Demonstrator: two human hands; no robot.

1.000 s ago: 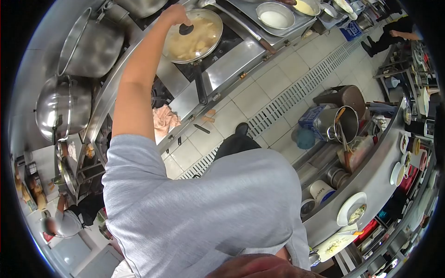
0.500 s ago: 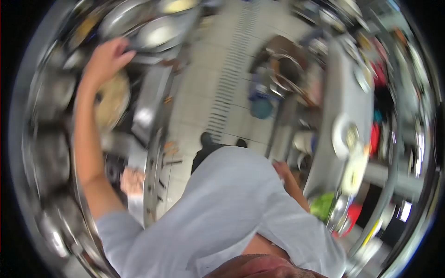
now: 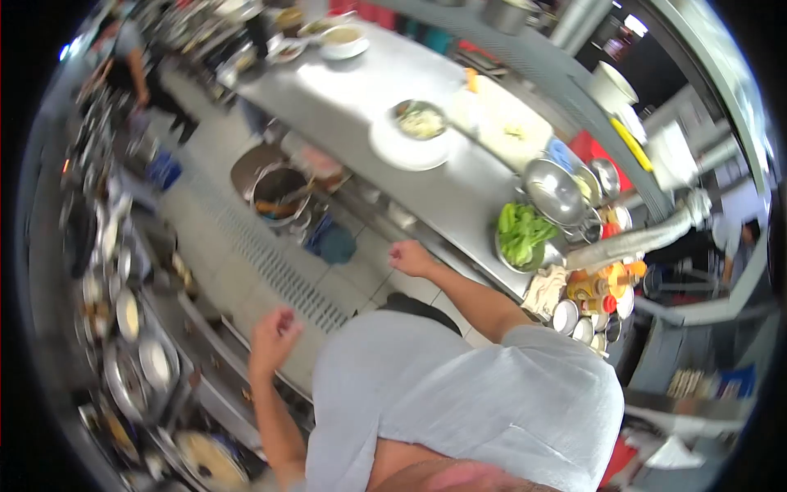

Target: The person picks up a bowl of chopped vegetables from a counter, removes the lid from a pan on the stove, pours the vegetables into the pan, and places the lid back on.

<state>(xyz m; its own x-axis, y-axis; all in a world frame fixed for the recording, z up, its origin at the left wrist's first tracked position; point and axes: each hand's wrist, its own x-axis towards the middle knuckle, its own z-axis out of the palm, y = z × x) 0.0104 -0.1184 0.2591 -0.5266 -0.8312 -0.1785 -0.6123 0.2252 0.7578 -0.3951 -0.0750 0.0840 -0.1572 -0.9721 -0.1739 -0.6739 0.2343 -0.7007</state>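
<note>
My left hand [image 3: 276, 334] is raised over the floor beside the stove line, its fingers loosely bent and somewhat apart, with nothing visible in them. My right hand [image 3: 412, 257] hangs near the front edge of the steel counter [image 3: 336, 115], its fingers curled in and no object showing. Neither hand touches anything. On the counter, a bowl of pale shredded food [image 3: 421, 121] sits on a stack of white plates [image 3: 402, 156]. Green lettuce [image 3: 525, 233] fills a bowl closer to my right arm.
A large pot [image 3: 279, 195] stands low by the counter, near a blue-green container [image 3: 331, 243]. Pans, including one with pale contents [image 3: 211, 459], line the left side. Metal bowls [image 3: 554, 190] and sauce bottles [image 3: 592, 289] crowd the right. Another person [image 3: 135, 70] stands far left.
My left hand has drawn back from above the pans at the stove. My body and view have turned right toward the counter, and my right hand has come forward.
</note>
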